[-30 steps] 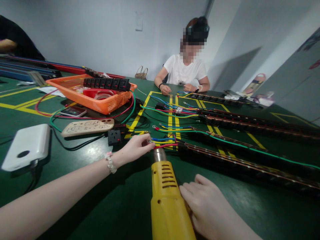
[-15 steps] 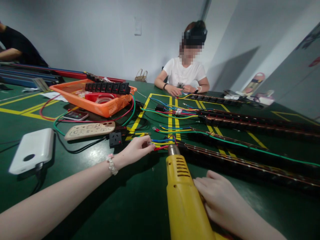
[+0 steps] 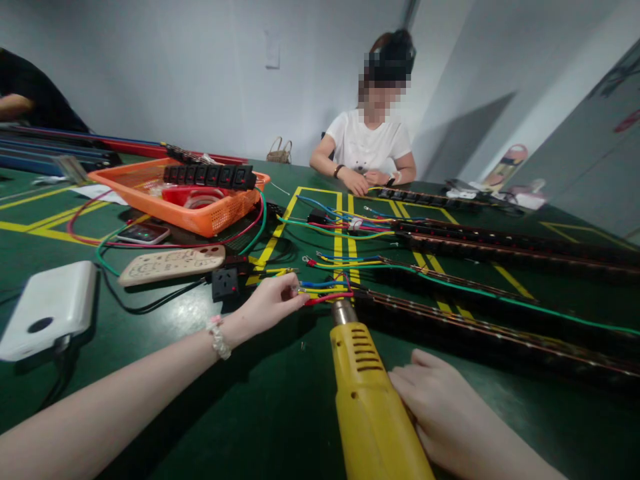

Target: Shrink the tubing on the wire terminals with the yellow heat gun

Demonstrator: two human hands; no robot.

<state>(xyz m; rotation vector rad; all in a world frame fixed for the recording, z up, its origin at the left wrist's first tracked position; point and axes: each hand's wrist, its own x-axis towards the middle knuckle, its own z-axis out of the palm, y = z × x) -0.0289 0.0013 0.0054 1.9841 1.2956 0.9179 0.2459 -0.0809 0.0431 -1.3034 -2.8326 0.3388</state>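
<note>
My right hand [image 3: 435, 403] is closed round the handle of a yellow heat gun [image 3: 373, 393], mostly hidden behind the gun's body. Its metal nozzle [image 3: 343, 312] points away from me, just below the wires. In a pinch, my left hand [image 3: 273, 299] holds the ends of the blue, yellow and red wires [image 3: 330, 298]; the tips are partly covered by my fingers. These wires run right into a long dark socket strip [image 3: 450, 325]. Behind it lies another strip [image 3: 480, 288] with a green wire along it and loose lugged ends at its left.
An orange basket [image 3: 215, 223] with a socket row [image 3: 207, 176] stands back left. Left of my hand are a beige power board [image 3: 173, 265], a black socket adapter [image 3: 225, 285] and a white power bank [image 3: 50, 310]. A co-worker [image 3: 370, 143] sits across the table.
The heat gun's nozzle has dropped slightly toward me, and more of the red wire shows. My left hand keeps its pinch on the wires. The view has shifted a little.
</note>
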